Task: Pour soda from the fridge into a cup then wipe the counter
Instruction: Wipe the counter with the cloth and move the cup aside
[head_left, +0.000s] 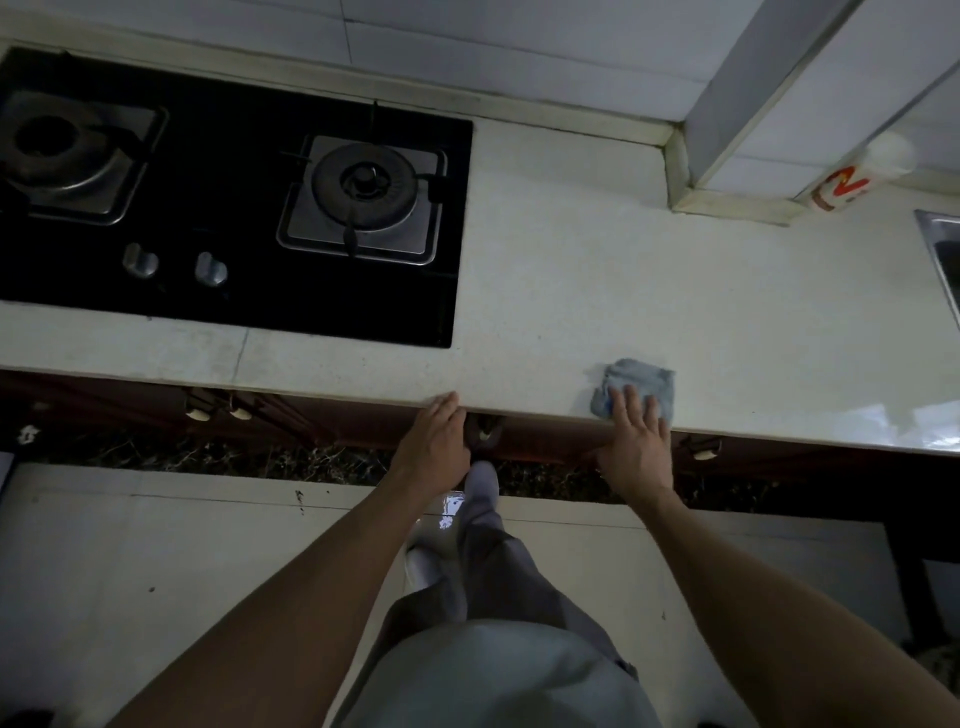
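A small grey-blue cloth (636, 382) lies crumpled on the pale counter (597, 280), close to its front edge. My right hand (636, 441) rests flat on the near part of the cloth, fingers spread, pressing it to the counter. My left hand (434, 441) is at the counter's front edge to the left, fingertips touching the rim, fingers together and holding nothing. No soda or fridge is in view.
A black two-burner gas hob (234, 208) is set into the counter at left. A white cup with red print (852, 179) stands at the back right by a tiled pillar (737, 104). A steel sink edge (940, 249) shows at far right. Dark cabinets sit below.
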